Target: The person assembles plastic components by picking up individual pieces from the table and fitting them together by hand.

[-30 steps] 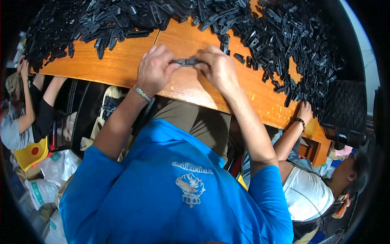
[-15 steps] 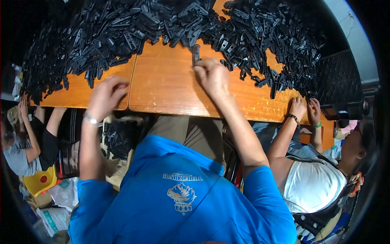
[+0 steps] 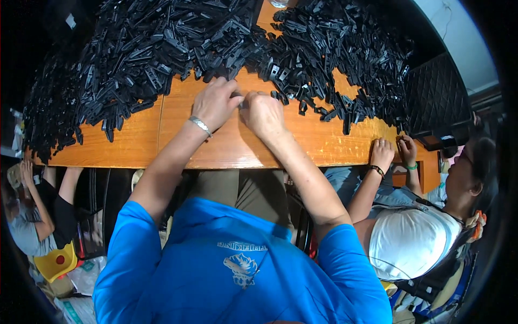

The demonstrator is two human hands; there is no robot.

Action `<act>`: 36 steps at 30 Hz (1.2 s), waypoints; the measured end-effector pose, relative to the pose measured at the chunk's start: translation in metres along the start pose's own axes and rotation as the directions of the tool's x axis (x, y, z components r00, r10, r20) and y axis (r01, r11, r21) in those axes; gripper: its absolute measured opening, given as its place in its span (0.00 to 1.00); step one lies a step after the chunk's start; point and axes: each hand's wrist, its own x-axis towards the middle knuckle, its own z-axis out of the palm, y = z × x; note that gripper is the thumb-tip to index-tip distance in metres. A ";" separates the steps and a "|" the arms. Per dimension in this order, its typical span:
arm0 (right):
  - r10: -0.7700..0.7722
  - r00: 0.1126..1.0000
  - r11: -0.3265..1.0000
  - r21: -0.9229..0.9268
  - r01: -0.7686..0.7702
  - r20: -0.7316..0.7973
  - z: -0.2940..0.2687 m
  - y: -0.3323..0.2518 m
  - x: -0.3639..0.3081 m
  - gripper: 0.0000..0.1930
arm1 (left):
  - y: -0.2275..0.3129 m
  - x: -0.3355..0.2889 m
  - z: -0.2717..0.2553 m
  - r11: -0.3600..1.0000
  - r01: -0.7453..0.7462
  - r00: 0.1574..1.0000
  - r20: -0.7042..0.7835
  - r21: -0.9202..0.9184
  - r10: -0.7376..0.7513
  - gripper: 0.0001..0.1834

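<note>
Past the near edge of the desk point(image 3: 232, 151), the person's left hand point(image 3: 216, 102) and right hand point(image 3: 263, 114) nearly meet, fingers curled; whether they grip anything cannot be told. Just farther, black pieces point(image 3: 151, 59) lie heaped; a brushing knuckle could dislodge loose ones.

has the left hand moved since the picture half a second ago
Yes: the left hand has moved rightward, from left of the tabletop seam to right of it, now close to the right hand.
</note>
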 end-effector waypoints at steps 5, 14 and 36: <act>0.033 0.996 0.997 -0.076 -0.027 0.082 0.002 -0.010 -0.001 0.12 | 0.002 -0.021 -0.018 0.998 0.060 0.998 0.018 0.024 -0.061 0.09; 0.075 0.990 0.987 0.135 -0.092 0.121 0.000 -0.004 -0.010 0.11 | -0.008 -0.024 -0.018 0.993 -0.097 0.992 -0.077 0.066 0.102 0.10; 0.115 0.985 0.992 -0.057 -0.109 0.128 -0.023 -0.015 -0.042 0.12 | -0.019 -0.046 -0.030 0.901 0.229 0.962 0.225 -0.368 -0.153 0.24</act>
